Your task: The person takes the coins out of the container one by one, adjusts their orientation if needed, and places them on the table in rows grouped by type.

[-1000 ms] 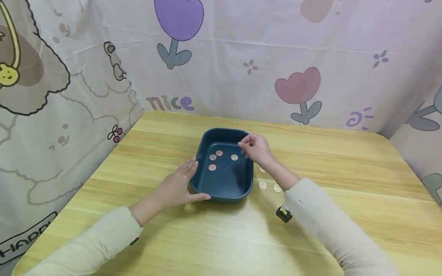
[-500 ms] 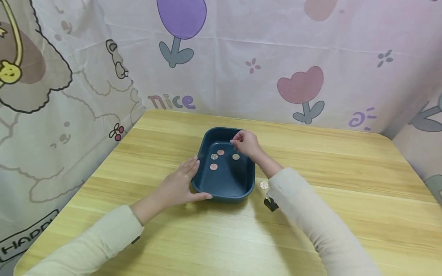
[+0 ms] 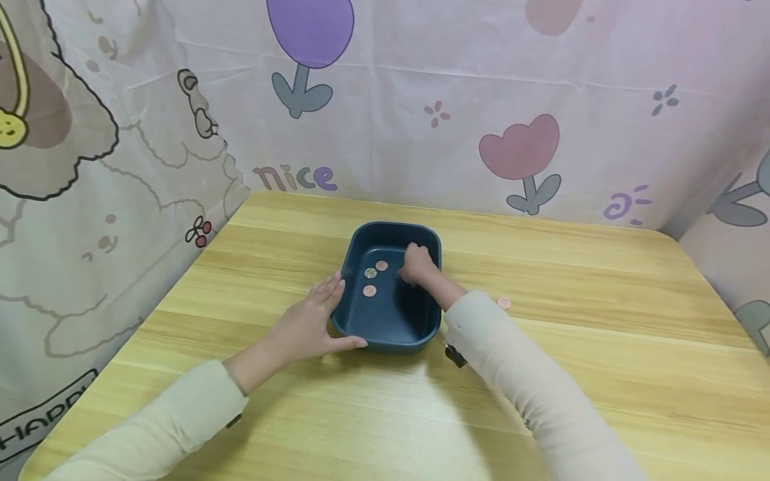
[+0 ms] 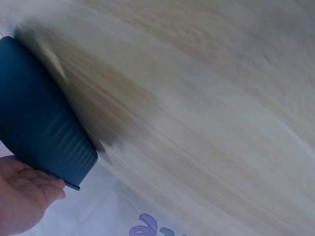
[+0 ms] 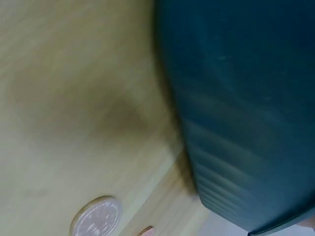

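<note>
A dark blue rectangular tray (image 3: 391, 321) sits on the table, with two copper-coloured coins (image 3: 369, 291) and a paler coin (image 3: 370, 273) visible on its floor. My left hand (image 3: 303, 327) rests against its near left corner, fingers along the left side and thumb at the front edge. In the left wrist view, the left fingers (image 4: 44, 184) touch the tray's rim. Inside the tray's right half is my right hand (image 3: 418, 266), knuckles up and fingertips pointing down. Its fingertips are hidden, so whether they pinch anything cannot be seen.
A copper-coloured coin (image 3: 504, 303) lies on the wooden table (image 3: 601, 321) right of the tray. A silvery coin (image 5: 98, 217) and part of another coin (image 5: 146, 231) show beside the tray in the right wrist view. A patterned cloth (image 3: 397, 133) hangs behind.
My right hand has moved from above the tray's right rim to the left and down into the tray, covering a pale coin seen there earlier. The left hand stays in place.
</note>
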Available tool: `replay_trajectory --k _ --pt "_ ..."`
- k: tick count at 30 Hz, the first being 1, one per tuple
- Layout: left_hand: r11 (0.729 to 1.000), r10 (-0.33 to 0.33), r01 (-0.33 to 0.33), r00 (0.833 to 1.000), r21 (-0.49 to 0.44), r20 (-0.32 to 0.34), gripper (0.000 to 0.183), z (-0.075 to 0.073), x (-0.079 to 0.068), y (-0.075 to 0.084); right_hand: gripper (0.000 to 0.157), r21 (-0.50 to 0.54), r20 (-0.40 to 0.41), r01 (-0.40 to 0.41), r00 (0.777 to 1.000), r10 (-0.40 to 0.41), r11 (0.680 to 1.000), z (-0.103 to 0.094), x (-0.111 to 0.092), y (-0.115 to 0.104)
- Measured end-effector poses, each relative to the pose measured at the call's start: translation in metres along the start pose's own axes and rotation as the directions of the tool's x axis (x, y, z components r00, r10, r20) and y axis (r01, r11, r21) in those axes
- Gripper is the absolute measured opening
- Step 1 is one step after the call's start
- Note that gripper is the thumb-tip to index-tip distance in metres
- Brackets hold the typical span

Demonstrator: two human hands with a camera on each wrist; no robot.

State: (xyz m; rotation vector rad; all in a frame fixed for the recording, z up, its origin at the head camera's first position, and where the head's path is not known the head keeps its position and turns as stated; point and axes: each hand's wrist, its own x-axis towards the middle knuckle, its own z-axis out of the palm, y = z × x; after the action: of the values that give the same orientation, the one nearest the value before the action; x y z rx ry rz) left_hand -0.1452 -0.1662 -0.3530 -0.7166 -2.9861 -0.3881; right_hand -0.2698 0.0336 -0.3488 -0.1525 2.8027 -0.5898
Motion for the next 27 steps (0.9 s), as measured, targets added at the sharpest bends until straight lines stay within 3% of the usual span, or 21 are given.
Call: replay_trajectory --k 5,8,11,15,16,19,25,27 --pt "1.000 -0.007 0.007 1.000 0.004 -0.001 0.105 0.001 0.000 0.000 0.052 -0.056 0.068 -0.024 0.997 0.028 0.998 0.002 0.007 0.002" --pt "1.000 -0.009 0.009 1.000 0.002 0.001 0.105 0.001 0.000 0.000 0.045 -0.099 0.042 0.029 0.999 -0.025 0.995 0.008 0.009 0.007" --pt "1.000 -0.008 0.008 1.000 0.000 -0.002 0.105 0.001 0.000 0.000 0.035 -0.185 -0.037 0.112 0.992 -0.121 0.976 0.038 0.051 0.031" --pt "1.000 -0.001 0.001 1.000 0.013 -0.009 0.104 -0.001 -0.001 -0.001 0.033 -0.213 -0.022 0.147 0.988 -0.155 0.966 0.071 0.105 0.056" --pt "1.000 0.000 0.000 1.000 0.015 -0.008 0.103 -0.001 -0.001 -0.001 0.031 -0.222 -0.023 0.161 0.985 -0.170 0.962 0.074 0.108 0.057" --pt "1.000 0.004 -0.004 1.000 0.021 -0.002 0.104 -0.001 -0.001 -0.001 0.028 -0.202 -0.016 0.184 0.981 -0.192 0.962 0.066 0.095 0.052" --pt "1.000 0.003 -0.003 1.000 0.022 -0.004 0.104 0.001 0.000 -0.001 0.021 -0.158 0.047 0.144 0.989 -0.138 0.977 0.016 0.010 0.008" --pt "1.000 0.005 -0.005 1.000 0.025 -0.007 0.104 0.001 0.000 -0.001 0.017 -0.149 0.052 0.165 0.986 -0.159 0.975 0.011 0.000 0.005"
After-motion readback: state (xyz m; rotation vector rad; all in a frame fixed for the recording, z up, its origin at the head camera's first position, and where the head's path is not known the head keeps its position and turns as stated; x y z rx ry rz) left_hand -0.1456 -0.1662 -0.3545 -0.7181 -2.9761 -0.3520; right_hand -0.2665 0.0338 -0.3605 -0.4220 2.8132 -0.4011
